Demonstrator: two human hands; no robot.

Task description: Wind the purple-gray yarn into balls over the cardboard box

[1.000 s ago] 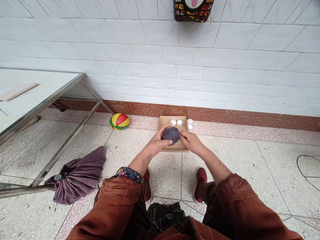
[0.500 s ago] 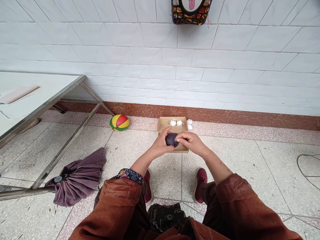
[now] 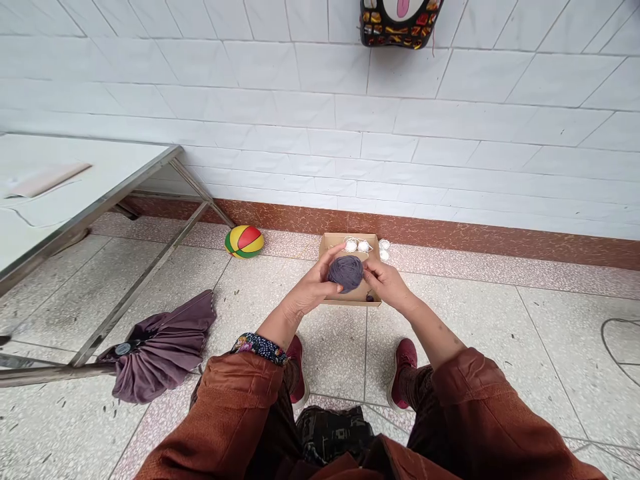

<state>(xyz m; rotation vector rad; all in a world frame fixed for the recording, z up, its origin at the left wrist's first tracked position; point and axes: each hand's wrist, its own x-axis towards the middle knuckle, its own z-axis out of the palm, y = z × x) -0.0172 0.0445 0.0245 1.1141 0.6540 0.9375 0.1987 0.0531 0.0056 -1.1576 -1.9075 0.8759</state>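
My left hand (image 3: pixel 311 285) is wrapped round the left side of a dark purple-grey ball of yarn (image 3: pixel 346 274), thumb below and fingers above. At the ball's right edge, my right hand (image 3: pixel 389 284) has its thumb and forefinger pinched together on the yarn; the strand itself is too fine to make out. Both hands are above an open shallow cardboard box (image 3: pixel 330 239) on the floor. In the back of the box lie two white balls of yarn (image 3: pixel 357 246) with loose strands. A small dark object (image 3: pixel 370 296) rests near its front right corner.
More white balls (image 3: pixel 384 250) lie right of the box. A striped ball (image 3: pixel 244 241) sits by the tiled wall. Left are a metal-framed table (image 3: pixel 125 175) and a folded purple umbrella (image 3: pixel 163 347). A patterned bag (image 3: pixel 400 25) hangs above; a thin cable (image 3: pixel 607 340) lies right.
My right hand has moved from the front of the yarn ball to its right edge, so more of the ball shows. The dark object in the box has come into view. The camera has shifted slightly.
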